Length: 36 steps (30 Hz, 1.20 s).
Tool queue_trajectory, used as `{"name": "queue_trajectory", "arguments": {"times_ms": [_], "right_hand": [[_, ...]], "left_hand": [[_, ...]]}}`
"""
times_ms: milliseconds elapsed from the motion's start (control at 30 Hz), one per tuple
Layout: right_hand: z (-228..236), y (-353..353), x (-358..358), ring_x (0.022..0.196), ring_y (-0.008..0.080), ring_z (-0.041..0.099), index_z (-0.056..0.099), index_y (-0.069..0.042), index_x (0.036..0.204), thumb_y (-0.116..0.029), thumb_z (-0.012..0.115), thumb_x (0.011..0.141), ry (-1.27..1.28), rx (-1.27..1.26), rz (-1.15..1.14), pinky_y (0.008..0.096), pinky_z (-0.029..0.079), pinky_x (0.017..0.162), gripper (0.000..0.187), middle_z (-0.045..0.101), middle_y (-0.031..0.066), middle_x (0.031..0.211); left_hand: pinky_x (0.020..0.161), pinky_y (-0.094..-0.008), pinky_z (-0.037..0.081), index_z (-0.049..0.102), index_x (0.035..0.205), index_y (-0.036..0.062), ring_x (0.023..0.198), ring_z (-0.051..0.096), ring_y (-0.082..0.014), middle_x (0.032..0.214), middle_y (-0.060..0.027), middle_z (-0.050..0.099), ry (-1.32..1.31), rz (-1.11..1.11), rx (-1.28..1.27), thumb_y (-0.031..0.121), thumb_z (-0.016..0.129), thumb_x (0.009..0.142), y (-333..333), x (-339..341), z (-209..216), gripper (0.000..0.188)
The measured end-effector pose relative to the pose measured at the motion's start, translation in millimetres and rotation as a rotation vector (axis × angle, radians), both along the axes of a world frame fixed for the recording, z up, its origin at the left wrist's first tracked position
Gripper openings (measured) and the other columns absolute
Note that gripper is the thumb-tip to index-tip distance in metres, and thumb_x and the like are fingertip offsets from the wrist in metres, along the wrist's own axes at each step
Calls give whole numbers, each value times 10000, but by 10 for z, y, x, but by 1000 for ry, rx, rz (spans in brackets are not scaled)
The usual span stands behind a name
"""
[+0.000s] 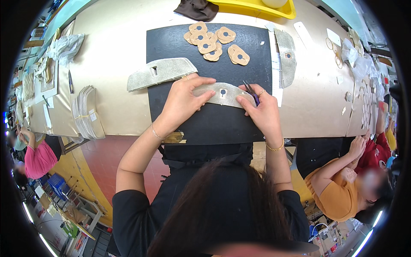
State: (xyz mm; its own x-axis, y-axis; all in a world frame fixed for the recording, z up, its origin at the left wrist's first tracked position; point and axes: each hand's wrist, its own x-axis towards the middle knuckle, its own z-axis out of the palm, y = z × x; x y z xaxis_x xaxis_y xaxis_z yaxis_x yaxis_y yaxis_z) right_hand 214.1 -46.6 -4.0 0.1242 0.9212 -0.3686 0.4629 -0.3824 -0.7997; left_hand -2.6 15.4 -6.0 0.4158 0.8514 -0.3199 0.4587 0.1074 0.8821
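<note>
Over the black mat (205,124) I hold a curved grey fabric panel (231,95) with a keyhole-shaped cutout near its middle. My left hand (185,100) pinches its left end between thumb and fingers. At the other end, my right hand (262,109) grips the panel with the thumb on top. Small pointed snips (251,91) with dark blades are also tucked in that hand, tips pointing away from me. Beyond my left hand lies another grey panel (165,73) with a slot in it, partly off the mat. Tan rounded patches (207,46) with keyhole cutouts lie loosely piled at the mat's far side.
A third grey panel (287,58) rests right of the mat. Stacked curved pieces (87,112) stand at the left. At the far edge are a yellow tray (257,7) and a dark cloth (196,9). A co-worker in orange (336,190) sits at the right.
</note>
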Motion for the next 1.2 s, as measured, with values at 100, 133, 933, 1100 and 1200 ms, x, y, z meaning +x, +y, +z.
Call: {"name": "queue_trajectory", "arguments": {"times_ms": [100, 133, 933, 1100, 1200], "right_hand": [[-1, 4, -8, 530, 45, 533, 694, -17, 1088, -149, 763, 851, 5, 1, -17, 224, 445, 507, 280, 681, 24, 757], [-4, 4, -10, 528, 46, 533, 693, -16, 1086, -150, 763, 851, 3, 4, -15, 225, 444, 505, 280, 680, 26, 756], [-6, 63, -6, 707, 204, 679, 657, -8, 1065, -178, 738, 844, -129, 10, 74, 306, 530, 691, 290, 719, 129, 857], [41, 149, 138, 747, 347, 688, 694, -16, 980, -227, 719, 859, -107, 14, 125, 377, 520, 669, 244, 700, 191, 841], [54, 200, 192, 757, 352, 684, 692, -9, 950, -236, 727, 854, -231, 79, 234, 386, 523, 679, 249, 698, 187, 829]], "left_hand": [[535, -269, 489, 706, 1131, 34, 548, 600, -123, 834, -70, 605, 7, -5, 11, 110, 733, 864, -5, 0, -12, 279], [538, -271, 490, 706, 1130, 34, 544, 598, -122, 834, -69, 606, 11, -6, 17, 109, 733, 864, -10, -5, -22, 278], [1129, -481, 354, 652, 1183, 83, 1348, 469, -277, 1401, -104, 541, 292, -565, 973, 119, 557, 866, -213, -28, -204, 333], [1148, -492, 325, 647, 1223, 153, 1359, 462, -227, 1420, -52, 537, 305, -579, 881, 78, 594, 835, -195, -73, -241, 398], [1149, -494, 324, 630, 1261, 185, 1365, 459, -215, 1442, -28, 522, 291, -562, 879, 18, 626, 798, -194, -82, -262, 492]]}}
